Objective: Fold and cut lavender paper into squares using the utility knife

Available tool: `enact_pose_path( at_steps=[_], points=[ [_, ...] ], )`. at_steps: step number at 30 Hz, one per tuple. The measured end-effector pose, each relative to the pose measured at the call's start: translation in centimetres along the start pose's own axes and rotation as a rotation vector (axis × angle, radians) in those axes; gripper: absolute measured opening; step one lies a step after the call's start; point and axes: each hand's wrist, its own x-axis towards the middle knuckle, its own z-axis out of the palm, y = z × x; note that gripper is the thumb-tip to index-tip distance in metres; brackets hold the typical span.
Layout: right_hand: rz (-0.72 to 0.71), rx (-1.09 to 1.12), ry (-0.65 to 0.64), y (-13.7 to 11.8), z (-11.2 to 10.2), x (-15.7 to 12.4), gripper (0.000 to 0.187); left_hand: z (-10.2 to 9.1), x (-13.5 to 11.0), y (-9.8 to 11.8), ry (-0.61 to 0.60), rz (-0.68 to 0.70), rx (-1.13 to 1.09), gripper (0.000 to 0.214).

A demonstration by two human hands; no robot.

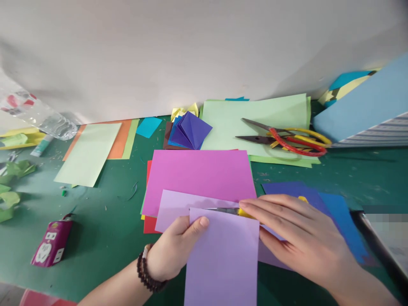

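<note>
Left grip (172, 250) is closed on a lilac paper sheet (221, 259), thumb on top — right grip (296, 233) lies spread across a yellow-handled cutting blade (228, 210) at that sheet's top edge, its hold hidden. Both are over the green desk (95, 263), with a pink paper sheet (197, 182) just beyond. Farther off sit a pale green paper stack (251, 114), red-and-yellow scissors (283, 138) and folded blue paper (191, 131).

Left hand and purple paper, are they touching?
Touching. The head view shows the left hand with its thumb lying on top of the purple paper, pressing at the sheet's edge.
</note>
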Motion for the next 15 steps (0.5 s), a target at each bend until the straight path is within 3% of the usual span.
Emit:
enact_pose_path(
  at_steps=[8, 13, 15],
  points=[
    [-0.041, -0.023, -0.037, 0.3, -0.4, 0.0, 0.036, 0.0, 0.0, 0.1, -0.003, -0.036, 0.020, 0.052],
    [-0.103, -0.054, -0.093, 1.0, -0.7, -0.4, 0.039, 0.0, -0.3, 1.6, -0.158, -0.029, 0.047, 0.056],
    [-0.129, -0.075, -0.102, 1.1, -0.9, -0.5, 0.039, 0.0, -0.3, 1.4, -0.168, -0.012, 0.051, 0.059]
  ],
)
